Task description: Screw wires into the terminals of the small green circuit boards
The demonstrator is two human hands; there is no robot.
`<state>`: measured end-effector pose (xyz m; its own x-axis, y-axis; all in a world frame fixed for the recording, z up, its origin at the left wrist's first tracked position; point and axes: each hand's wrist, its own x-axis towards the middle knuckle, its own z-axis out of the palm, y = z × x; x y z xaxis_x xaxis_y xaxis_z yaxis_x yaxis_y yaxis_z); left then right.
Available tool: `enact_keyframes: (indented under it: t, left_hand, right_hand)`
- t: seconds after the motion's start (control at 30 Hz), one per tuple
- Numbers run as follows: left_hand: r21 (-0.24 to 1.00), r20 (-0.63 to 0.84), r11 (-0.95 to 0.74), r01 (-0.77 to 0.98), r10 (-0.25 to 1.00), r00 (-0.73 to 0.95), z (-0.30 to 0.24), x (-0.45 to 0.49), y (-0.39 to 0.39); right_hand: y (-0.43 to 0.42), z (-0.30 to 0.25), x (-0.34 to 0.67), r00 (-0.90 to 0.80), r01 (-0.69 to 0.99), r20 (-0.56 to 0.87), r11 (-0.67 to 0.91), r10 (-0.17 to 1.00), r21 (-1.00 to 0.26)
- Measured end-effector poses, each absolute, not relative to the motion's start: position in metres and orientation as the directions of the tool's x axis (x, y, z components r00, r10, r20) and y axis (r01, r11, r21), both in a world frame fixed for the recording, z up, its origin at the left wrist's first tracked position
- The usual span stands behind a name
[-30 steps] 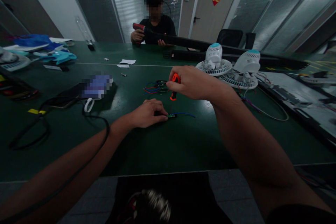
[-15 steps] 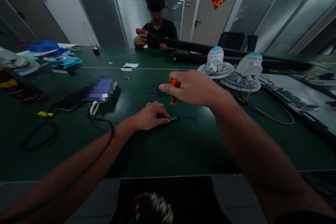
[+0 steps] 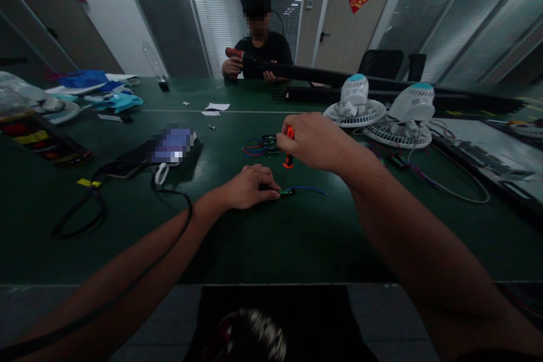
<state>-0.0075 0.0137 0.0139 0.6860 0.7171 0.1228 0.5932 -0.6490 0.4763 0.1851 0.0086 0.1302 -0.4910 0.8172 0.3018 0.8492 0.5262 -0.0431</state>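
Observation:
My left hand (image 3: pixel 253 188) rests on the green table and pinches the left end of a small green circuit board (image 3: pixel 287 192). A blue wire (image 3: pixel 310 188) runs out from the board's right end. Above the board, my right hand (image 3: pixel 311 140) is closed round the orange-and-black handle of a screwdriver (image 3: pixel 288 159), held upright. Its thin shaft points down at the board; whether the tip touches I cannot tell. Just behind lie several red and blue wires (image 3: pixel 254 149) with dark connectors, partly beside my right fingers.
Two white fans (image 3: pixel 356 103) lie face down at the right, near a flat panel (image 3: pixel 479 147). On the left are a phone (image 3: pixel 173 146), a black cable (image 3: pixel 102 203) and a dark can (image 3: pixel 42 138). Across the table a person (image 3: pixel 261 48) holds a red power drill (image 3: pixel 235 54).
The whole view has shifted slightly, moving things rightward in the picture. My right thumb has drawn in against the screwdriver handle. My left hand keeps its pinch on the board.

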Motion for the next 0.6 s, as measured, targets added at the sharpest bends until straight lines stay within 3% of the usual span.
enact_keyframes:
  t: [0.6]
  left_hand:
    - [0.483,0.169,-0.682,0.549,0.688,0.706,0.0107,-0.0099,0.0162]
  right_hand:
    - [0.0046,0.1358,0.1876,-0.526,0.822,0.225,0.559,0.82,-0.113]
